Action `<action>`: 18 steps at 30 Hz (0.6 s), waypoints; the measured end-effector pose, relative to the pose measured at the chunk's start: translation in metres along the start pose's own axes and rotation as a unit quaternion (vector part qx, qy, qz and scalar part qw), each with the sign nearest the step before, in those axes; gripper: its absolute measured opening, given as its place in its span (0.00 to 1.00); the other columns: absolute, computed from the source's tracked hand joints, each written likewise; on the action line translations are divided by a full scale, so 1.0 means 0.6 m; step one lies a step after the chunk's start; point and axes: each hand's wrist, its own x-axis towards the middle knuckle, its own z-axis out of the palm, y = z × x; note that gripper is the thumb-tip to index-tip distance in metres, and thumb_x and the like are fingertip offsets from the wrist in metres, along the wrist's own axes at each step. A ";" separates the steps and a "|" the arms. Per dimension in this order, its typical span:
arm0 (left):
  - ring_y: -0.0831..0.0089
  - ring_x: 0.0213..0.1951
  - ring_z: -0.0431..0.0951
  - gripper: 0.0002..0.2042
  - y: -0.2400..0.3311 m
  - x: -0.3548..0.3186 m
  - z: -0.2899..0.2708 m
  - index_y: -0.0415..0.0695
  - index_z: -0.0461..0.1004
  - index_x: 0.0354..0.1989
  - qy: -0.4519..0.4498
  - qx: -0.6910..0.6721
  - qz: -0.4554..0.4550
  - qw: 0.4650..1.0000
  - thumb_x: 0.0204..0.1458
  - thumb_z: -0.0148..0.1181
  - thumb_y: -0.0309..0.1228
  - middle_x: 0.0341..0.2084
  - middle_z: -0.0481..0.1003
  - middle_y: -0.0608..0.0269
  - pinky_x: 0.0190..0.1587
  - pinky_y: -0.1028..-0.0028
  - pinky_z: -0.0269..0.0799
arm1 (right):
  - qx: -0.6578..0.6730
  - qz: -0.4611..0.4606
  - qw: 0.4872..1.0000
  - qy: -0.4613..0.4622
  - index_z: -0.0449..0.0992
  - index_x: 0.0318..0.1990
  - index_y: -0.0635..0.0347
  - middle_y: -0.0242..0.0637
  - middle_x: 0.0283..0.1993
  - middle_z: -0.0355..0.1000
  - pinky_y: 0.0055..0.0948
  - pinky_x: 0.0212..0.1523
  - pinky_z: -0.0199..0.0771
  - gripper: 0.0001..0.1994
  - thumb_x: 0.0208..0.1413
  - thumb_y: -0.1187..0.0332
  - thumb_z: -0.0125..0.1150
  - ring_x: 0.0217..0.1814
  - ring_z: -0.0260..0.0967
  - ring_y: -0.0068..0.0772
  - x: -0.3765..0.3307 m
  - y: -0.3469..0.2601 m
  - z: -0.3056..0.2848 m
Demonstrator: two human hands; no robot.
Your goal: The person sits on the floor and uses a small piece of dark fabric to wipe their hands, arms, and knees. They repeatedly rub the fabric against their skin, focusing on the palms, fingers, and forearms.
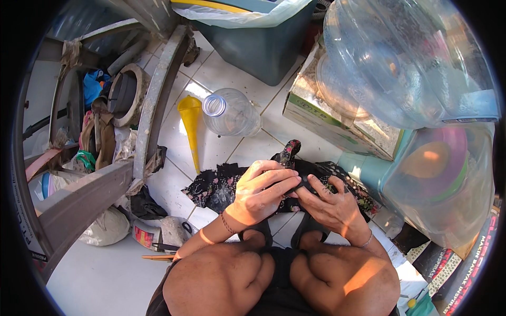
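My left hand (262, 190) and my right hand (333, 204) meet above the floor in front of my knees. Both are closed, with fingertips pinched together around a small dark thing (302, 182), mostly covered by the fingers; its kind cannot be made out. Beneath them a black cloth with pink flowers (211, 184) lies crumpled on the tiles. A bunched floral end (290, 150) rises just beyond my left fingers; whether I grip it is hidden. Past the cloth a clear plastic bottle (234, 116) stands uncapped. Left of that lies a yellow funnel (190, 124), narrow end toward me.
A grey-green bin (253, 47) with a white liner stands at the far side. On the right, a large clear water jug (400, 58) rests over a cardboard box (337, 124), with a clear plastic container (443, 184) nearer me. A metal frame (153, 100) and clutter line the left.
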 end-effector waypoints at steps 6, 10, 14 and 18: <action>0.65 0.42 0.84 0.18 -0.021 0.002 0.002 0.44 0.85 0.37 -0.077 -0.064 -0.032 0.994 0.31 0.74 0.20 0.37 0.85 0.65 0.44 0.65 0.80 | 0.187 0.074 0.979 0.015 0.78 0.62 0.43 0.21 0.75 0.63 0.48 0.61 0.62 0.20 0.63 0.62 0.59 0.80 0.55 0.29 0.004 -0.020 0.001; 0.64 0.47 0.84 0.18 -0.004 -0.014 -0.003 0.44 0.86 0.39 0.001 0.071 0.050 0.996 0.35 0.69 0.20 0.42 0.85 0.62 0.45 0.65 0.80 | -0.099 -0.047 0.994 0.016 0.79 0.62 0.44 0.20 0.74 0.65 0.47 0.62 0.63 0.20 0.63 0.62 0.59 0.80 0.55 0.28 -0.001 0.008 0.007; 0.62 0.50 0.83 0.22 0.000 -0.022 -0.020 0.42 0.86 0.45 0.004 0.157 0.141 0.977 0.36 0.63 0.27 0.48 0.83 0.60 0.48 0.65 0.80 | -0.084 -0.018 0.996 0.001 0.79 0.61 0.43 0.19 0.75 0.65 0.45 0.65 0.60 0.20 0.62 0.62 0.60 0.79 0.55 0.28 0.009 0.014 -0.009; 0.63 0.49 0.83 0.20 -0.001 -0.024 -0.033 0.43 0.87 0.45 -0.006 0.160 0.151 0.976 0.39 0.67 0.28 0.50 0.82 0.60 0.44 0.67 0.81 | -0.053 0.003 0.999 0.002 0.79 0.62 0.44 0.18 0.76 0.63 0.42 0.68 0.56 0.20 0.62 0.61 0.60 0.77 0.57 0.27 0.015 0.025 -0.016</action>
